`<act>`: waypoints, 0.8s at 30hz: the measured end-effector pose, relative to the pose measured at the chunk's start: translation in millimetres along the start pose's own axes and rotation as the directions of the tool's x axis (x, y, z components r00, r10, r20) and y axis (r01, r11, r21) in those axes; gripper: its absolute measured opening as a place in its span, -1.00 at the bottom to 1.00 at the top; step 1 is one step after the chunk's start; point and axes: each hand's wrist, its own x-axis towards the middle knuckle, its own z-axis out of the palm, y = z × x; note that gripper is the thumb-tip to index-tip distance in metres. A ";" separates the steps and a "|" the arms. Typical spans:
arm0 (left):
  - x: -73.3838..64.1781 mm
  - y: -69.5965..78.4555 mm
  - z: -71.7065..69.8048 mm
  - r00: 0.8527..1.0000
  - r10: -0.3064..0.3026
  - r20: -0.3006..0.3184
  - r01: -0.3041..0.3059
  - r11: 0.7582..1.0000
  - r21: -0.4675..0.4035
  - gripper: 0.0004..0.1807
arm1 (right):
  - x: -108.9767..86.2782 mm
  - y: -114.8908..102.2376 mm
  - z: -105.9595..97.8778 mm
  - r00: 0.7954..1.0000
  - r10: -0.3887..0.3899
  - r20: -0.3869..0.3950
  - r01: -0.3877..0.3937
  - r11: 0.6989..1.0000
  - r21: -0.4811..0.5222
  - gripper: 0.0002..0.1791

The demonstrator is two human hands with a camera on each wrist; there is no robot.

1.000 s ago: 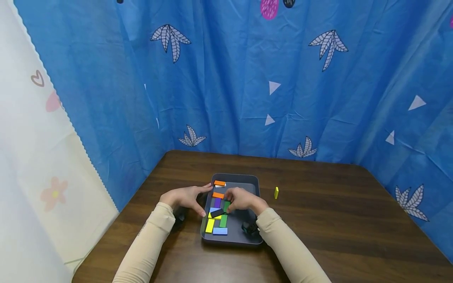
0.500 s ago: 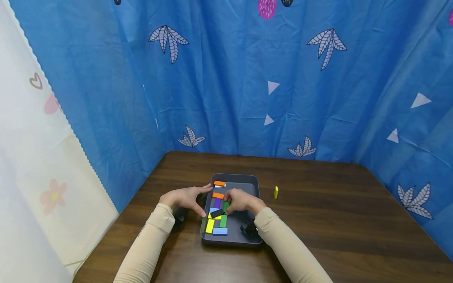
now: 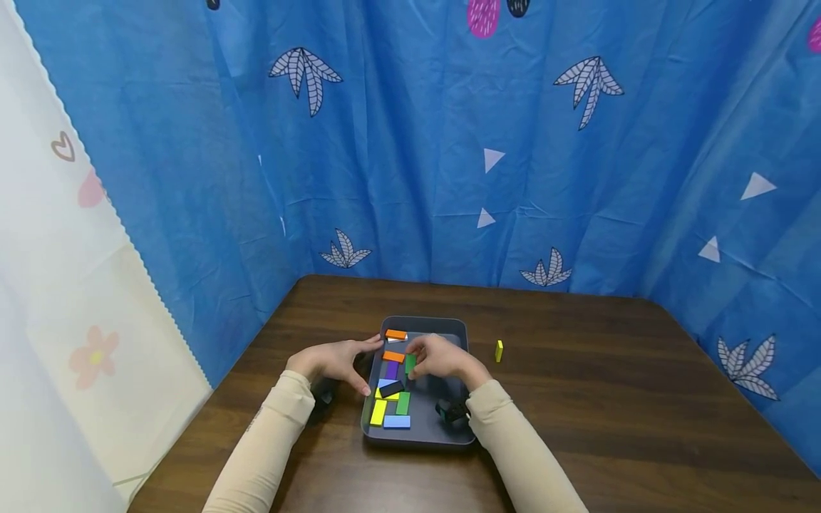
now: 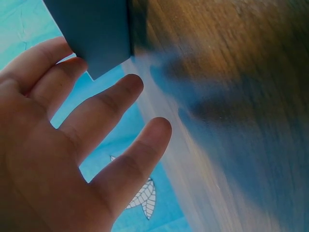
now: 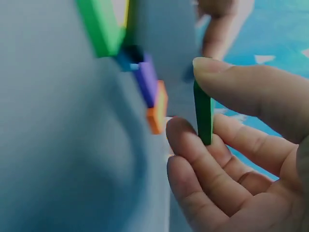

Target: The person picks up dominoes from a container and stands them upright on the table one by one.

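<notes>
A dark grey tray (image 3: 430, 424) holds several coloured blocks along its left side. My right hand (image 3: 441, 358) is over the tray's middle, pinching a green block (image 5: 203, 111) on edge between thumb and fingertips. Just below those fingers in the head view, a black block (image 3: 392, 388) lies tilted across a yellow block (image 3: 387, 396) and a light blue one. A purple block (image 3: 391, 370) and an orange block (image 3: 394, 356) lie further back. My left hand (image 3: 335, 358) is spread at the tray's left wall, its fingertips (image 4: 72, 66) against the outside.
Near the front of the tray are another green block (image 3: 403, 404), a yellow block (image 3: 378, 412) and a light blue block (image 3: 397, 422). At its back left an orange block (image 3: 395, 334) overlaps something white. A yellow block (image 3: 499, 350) stands on the wooden table (image 3: 577, 399) to the right.
My right hand has moved slightly up and back from the black block, carrying the green block with it. The left hand stays at the tray wall.
</notes>
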 end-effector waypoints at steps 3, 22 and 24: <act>-0.4 -1.0 0.6 1.000 0.011 0.005 -0.011 1.000 0.007 0.24 | -6.3 1.0 -6.4 0.999 -0.032 -0.039 0.034 0.997 0.075 -0.45; -0.6 -2.1 -1.2 1.000 0.015 0.007 -0.015 1.000 -0.006 0.25 | -44.1 -10.0 -48.8 0.970 -0.141 -0.198 0.193 0.941 0.276 -0.50; -0.7 -1.7 -1.6 1.000 0.020 0.008 -0.020 1.000 -0.013 0.25 | -48.6 -9.8 -54.0 0.965 -0.142 -0.218 0.201 0.940 0.277 -0.51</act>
